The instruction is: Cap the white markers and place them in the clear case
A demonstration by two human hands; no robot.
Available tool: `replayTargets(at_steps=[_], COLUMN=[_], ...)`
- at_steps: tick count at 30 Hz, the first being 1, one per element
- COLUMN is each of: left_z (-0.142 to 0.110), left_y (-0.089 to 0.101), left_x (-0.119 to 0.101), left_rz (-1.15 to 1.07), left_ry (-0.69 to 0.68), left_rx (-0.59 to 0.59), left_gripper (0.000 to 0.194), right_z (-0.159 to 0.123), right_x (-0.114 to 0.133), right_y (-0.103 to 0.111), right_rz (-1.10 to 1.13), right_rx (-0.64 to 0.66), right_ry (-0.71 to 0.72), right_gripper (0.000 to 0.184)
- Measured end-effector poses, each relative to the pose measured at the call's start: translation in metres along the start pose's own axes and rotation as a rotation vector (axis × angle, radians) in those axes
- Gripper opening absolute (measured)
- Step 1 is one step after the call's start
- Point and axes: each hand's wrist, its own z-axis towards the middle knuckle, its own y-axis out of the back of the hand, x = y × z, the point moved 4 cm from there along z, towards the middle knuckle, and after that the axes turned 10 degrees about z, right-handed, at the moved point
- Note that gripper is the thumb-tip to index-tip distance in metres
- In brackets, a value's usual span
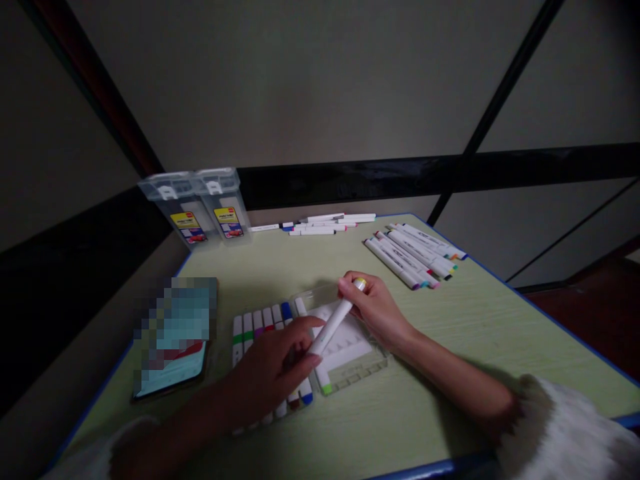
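A white marker (pixel 331 328) with a yellow band near its top is held at a slant above a clear plastic case (pixel 356 373). My right hand (pixel 377 310) is closed around the marker's upper end. At its lower end, my left hand (pixel 273 367) has thumb and index finger against the barrel; the other fingers are curled and partly hidden. Beneath my left hand, several markers (pixel 243 328) with green, purple, red and blue bands lie side by side in the case. One marker with a light green end (pixel 325 381) lies right of them, partly covered by the held one.
A phone with a lit, partly blurred screen (pixel 183 353) lies at the left. Two clear lidded boxes (pixel 213 207) stand at the back left. Loose pens (pixel 320 225) lie along the back edge, and a group of markers (pixel 410 253) lies at the back right of the pale green table (pixel 480 320).
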Motion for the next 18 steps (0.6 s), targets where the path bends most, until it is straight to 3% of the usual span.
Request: replayTargets(at_steps=[7, 14, 18], left_z=[0.0019, 0.0031, 0.0036], left_y=[0.0026, 0.0024, 0.0036], left_x=[0.0016, 0.0001, -0.0017], left_rz=[-0.168, -0.253, -0.260], left_ry=[0.079, 0.108, 0.077], left_rx=[0.012, 0.034, 0.005], left_gripper=[0.035, 0.038, 0.039], right_z=[-0.0005, 0.0006, 0.0036], right_x=[0.0085, 0.0021, 0.0003], right_y=[-0.0058, -0.0052, -0.0012], right_rz=[-0.043, -0.017, 0.040], right_rx=[0.116, 0.130, 0.071], right_ry=[0.083, 0.084, 0.088], right_gripper=[0.026, 0.028, 0.023])
